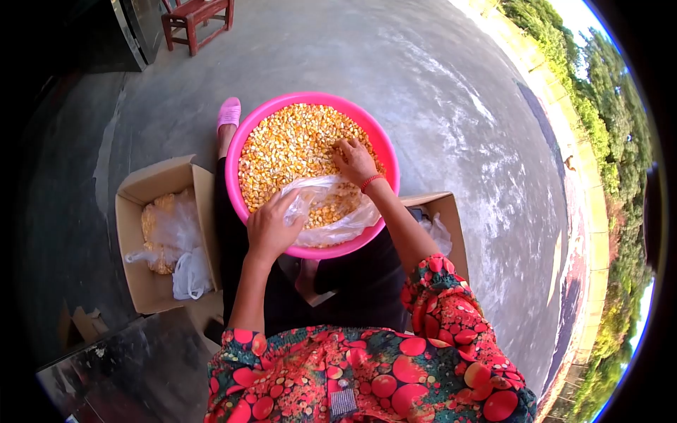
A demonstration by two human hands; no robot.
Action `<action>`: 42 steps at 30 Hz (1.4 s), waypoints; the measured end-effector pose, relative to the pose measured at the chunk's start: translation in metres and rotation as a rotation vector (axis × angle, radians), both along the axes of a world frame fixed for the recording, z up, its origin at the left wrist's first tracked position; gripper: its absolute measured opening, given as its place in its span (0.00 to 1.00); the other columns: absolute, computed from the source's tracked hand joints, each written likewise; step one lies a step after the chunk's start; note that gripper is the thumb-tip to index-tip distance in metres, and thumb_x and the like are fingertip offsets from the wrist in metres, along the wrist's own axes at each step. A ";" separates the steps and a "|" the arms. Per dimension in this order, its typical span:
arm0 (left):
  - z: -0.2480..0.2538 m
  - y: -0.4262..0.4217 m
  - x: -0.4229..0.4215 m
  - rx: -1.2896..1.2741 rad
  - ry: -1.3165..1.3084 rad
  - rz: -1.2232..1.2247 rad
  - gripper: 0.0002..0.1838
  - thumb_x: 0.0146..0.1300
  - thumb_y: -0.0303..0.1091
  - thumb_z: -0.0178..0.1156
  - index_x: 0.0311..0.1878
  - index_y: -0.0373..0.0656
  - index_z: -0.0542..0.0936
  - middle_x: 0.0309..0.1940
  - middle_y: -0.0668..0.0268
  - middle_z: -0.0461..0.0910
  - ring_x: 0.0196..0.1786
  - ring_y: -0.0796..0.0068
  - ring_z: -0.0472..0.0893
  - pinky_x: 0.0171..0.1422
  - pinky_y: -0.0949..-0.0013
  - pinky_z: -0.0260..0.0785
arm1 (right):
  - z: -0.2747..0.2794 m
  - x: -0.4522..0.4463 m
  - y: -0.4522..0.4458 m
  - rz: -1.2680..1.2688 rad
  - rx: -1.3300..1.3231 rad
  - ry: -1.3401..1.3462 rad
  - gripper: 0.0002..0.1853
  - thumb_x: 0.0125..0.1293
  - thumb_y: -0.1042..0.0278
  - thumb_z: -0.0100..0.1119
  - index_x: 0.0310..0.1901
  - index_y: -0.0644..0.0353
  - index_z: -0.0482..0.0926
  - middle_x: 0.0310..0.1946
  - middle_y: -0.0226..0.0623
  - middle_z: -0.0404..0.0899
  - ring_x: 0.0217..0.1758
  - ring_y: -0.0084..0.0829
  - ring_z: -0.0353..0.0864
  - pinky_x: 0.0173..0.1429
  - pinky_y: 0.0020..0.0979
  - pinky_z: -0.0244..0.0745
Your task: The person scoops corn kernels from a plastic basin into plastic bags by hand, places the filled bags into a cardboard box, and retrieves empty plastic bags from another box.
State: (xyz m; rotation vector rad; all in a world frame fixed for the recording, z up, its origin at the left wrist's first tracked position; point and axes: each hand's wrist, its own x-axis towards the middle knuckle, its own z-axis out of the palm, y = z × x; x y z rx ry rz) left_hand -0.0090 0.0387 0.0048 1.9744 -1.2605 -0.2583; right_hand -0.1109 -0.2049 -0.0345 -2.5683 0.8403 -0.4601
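At left, a cardboard box (204, 208) holds bagged corn. The left hand (271, 224), over the pink tub's rim (233, 169) at its near-left edge, grasps a plastic bag (358, 217) lying inside, along the near edge. Toward the right edge, the right hand (355, 161) meets loose kernels (293, 141); I cannot tell whether it grips any.

Yellow corn kernels (289, 141) spread across 1 round pink basin (389, 151); 1 open translucent bag (355, 227) inside holds some.

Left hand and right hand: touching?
Apart. The head view shows corn kernels and part of the plastic bag between the left hand and right hand.
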 end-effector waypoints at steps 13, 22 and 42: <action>0.008 -0.001 0.000 0.013 -0.010 -0.008 0.26 0.46 0.39 0.64 0.53 0.53 0.76 0.44 0.58 0.78 0.42 0.56 0.79 0.46 0.59 0.72 | 0.015 -0.018 -0.022 -0.222 0.952 -0.468 0.09 0.64 0.65 0.46 0.33 0.61 0.73 0.20 0.31 0.72 0.21 0.24 0.69 0.23 0.26 0.64; 0.005 -0.002 0.000 -0.007 -0.021 -0.001 0.26 0.45 0.39 0.64 0.52 0.52 0.76 0.43 0.59 0.78 0.42 0.57 0.79 0.45 0.59 0.72 | 0.084 -0.010 0.013 -0.064 1.637 -0.869 0.10 0.67 0.60 0.45 0.33 0.55 0.71 0.21 0.25 0.66 0.17 0.16 0.55 0.17 0.17 0.48; 0.006 -0.001 -0.001 0.001 -0.009 -0.002 0.27 0.46 0.38 0.64 0.54 0.53 0.75 0.44 0.57 0.78 0.43 0.55 0.79 0.47 0.59 0.72 | 0.073 -0.035 0.084 0.308 1.107 -0.200 0.09 0.66 0.64 0.52 0.34 0.61 0.78 0.31 0.31 0.80 0.34 0.17 0.76 0.40 0.21 0.71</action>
